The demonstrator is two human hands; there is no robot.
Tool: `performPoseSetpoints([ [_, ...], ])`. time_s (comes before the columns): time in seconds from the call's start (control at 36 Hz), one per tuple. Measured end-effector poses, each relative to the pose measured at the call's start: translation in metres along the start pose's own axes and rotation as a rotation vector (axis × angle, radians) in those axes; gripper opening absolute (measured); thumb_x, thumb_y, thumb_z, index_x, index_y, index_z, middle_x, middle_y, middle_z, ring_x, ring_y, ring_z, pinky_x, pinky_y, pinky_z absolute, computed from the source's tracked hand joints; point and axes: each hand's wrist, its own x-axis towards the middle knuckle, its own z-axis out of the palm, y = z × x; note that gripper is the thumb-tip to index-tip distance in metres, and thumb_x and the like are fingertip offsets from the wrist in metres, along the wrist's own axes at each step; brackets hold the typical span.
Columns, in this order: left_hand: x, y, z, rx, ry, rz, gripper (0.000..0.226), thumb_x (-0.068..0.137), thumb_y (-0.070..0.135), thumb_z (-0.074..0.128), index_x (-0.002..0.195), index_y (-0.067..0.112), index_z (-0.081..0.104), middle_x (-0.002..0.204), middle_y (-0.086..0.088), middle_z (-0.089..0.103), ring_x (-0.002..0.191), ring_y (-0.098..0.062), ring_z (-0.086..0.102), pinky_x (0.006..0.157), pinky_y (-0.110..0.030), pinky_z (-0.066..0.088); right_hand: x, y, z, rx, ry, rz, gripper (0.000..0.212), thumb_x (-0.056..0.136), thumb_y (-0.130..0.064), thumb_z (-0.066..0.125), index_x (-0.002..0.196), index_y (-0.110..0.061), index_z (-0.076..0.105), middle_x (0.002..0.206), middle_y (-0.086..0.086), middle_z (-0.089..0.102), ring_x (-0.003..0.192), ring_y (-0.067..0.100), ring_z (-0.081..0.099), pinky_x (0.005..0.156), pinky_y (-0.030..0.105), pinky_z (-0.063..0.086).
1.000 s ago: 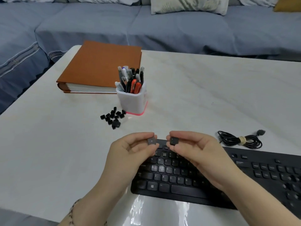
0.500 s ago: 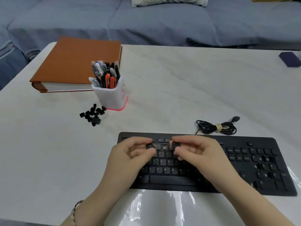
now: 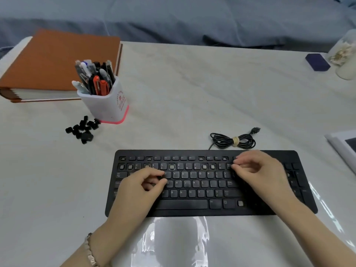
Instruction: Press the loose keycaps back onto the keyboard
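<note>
A black keyboard [image 3: 192,207] lies in front of me on the white table, and several sockets in its number row are bare, showing pale stems. My left hand [image 3: 140,189] is low over the left letter keys, thumb and forefinger pinching a small black keycap [image 3: 160,178]. My right hand [image 3: 260,170] hovers at the right end of the number row, its curled fingertips pinching a keycap [image 3: 231,166] that is mostly hidden. A pile of loose black keycaps [image 3: 82,130] sits on the table to the far left of the keyboard.
A white pen holder [image 3: 107,105] full of pens stands beside the keycap pile, with an orange binder [image 3: 57,60] behind it. A coiled black cable [image 3: 233,140] lies just behind the keyboard. At the right are a dark blue block [image 3: 316,61], a glass jar [image 3: 344,54] and a white-framed object [image 3: 342,145].
Both hands, each with a keycap, have come down from above the keyboard's left part and spread apart, left over the letter keys, right to the right end of the number row.
</note>
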Motion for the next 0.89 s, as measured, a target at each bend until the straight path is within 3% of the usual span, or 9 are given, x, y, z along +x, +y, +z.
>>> performPoseSetpoints([
  [0.14, -0.001, -0.003, 0.002, -0.004, -0.001, 0.001, 0.028, 0.078, 0.002, 0.073, 0.076, 0.029, 0.066, 0.065, 0.001, 0.063, 0.059, 0.001, 0.054, 0.062, -0.003, 0.04, 0.006, 0.0, 0.01, -0.068, -0.065, -0.1, 0.033, 0.074, 0.003, 0.071, 0.076, -0.029, 0.061, 0.083, -0.004, 0.062, 0.072, 0.006, 0.063, 0.067, 0.005, 0.047],
  [0.31, -0.002, -0.005, 0.003, -0.012, -0.005, 0.013, 0.028, 0.077, 0.001, 0.073, 0.077, 0.029, 0.066, 0.068, -0.001, 0.062, 0.059, 0.0, 0.053, 0.062, -0.003, 0.04, 0.01, -0.002, 0.018, -0.247, -0.156, -0.175, 0.023, 0.082, -0.001, 0.066, 0.104, -0.008, 0.067, 0.098, 0.001, 0.057, 0.082, 0.013, 0.062, 0.081, 0.005, 0.044],
  [0.42, -0.003, -0.008, 0.003, -0.023, -0.004, 0.016, 0.029, 0.078, 0.001, 0.073, 0.077, 0.03, 0.067, 0.071, 0.001, 0.063, 0.061, -0.001, 0.054, 0.063, -0.004, 0.041, 0.01, -0.004, 0.017, -0.343, -0.195, -0.23, 0.022, 0.084, -0.005, 0.064, 0.105, -0.01, 0.067, 0.097, -0.004, 0.051, 0.08, 0.005, 0.054, 0.08, 0.001, 0.033],
  [0.53, -0.003, -0.01, 0.003, -0.027, 0.0, 0.021, 0.03, 0.078, 0.001, 0.072, 0.078, 0.03, 0.066, 0.072, -0.001, 0.063, 0.061, -0.001, 0.054, 0.064, -0.004, 0.041, 0.009, -0.001, 0.018, -0.344, -0.205, -0.223, 0.022, 0.083, -0.006, 0.065, 0.104, -0.011, 0.068, 0.092, -0.008, 0.048, 0.074, -0.006, 0.048, 0.075, -0.004, 0.03],
  [0.75, -0.001, -0.013, 0.003, -0.024, 0.006, 0.013, 0.029, 0.078, 0.002, 0.073, 0.079, 0.03, 0.067, 0.072, 0.001, 0.064, 0.06, -0.001, 0.054, 0.064, -0.005, 0.042, 0.01, -0.002, 0.023, -0.387, -0.246, -0.163, 0.022, 0.082, -0.013, 0.067, 0.104, -0.015, 0.068, 0.079, -0.02, 0.045, 0.07, -0.006, 0.044, 0.07, 0.007, 0.031],
  [0.89, -0.002, -0.013, 0.003, -0.024, 0.007, 0.009, 0.029, 0.078, 0.002, 0.073, 0.079, 0.03, 0.067, 0.071, 0.003, 0.063, 0.061, 0.0, 0.055, 0.064, -0.004, 0.041, 0.014, -0.007, 0.024, -0.408, -0.288, -0.173, 0.023, 0.081, -0.013, 0.068, 0.104, -0.013, 0.069, 0.08, -0.01, 0.05, 0.079, 0.008, 0.046, 0.072, 0.013, 0.029],
])
